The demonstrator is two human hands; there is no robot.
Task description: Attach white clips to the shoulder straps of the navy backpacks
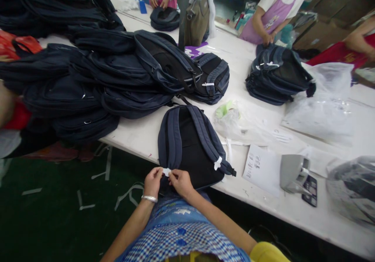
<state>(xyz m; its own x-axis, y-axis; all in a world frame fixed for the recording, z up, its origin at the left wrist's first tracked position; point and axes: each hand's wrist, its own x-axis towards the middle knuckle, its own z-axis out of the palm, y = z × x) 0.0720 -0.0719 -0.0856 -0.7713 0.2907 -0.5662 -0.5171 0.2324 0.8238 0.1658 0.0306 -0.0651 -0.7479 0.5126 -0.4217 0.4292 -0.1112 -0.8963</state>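
Observation:
A dark navy backpack (pixel 190 148) lies at the table's near edge, its straps and black back panel facing up. My left hand (pixel 153 180) and my right hand (pixel 182 182) meet at the lower end of its left strap. Between them they pinch a small white tag (pixel 166 171), fingers closed on it from both sides. What the tag is fixed to is partly hidden by my fingers. Another white tag (pixel 217 163) sits on the lower end of the right strap.
Many dark backpacks (pixel 123 70) are piled at the left. A plastic bag (pixel 234 117), a handwritten sheet (pixel 260 170), a grey tape dispenser (pixel 293 172) and a phone (pixel 309 190) lie right. Co-workers (pixel 269 19) stand across the table (pixel 134 139). White strips litter the green floor.

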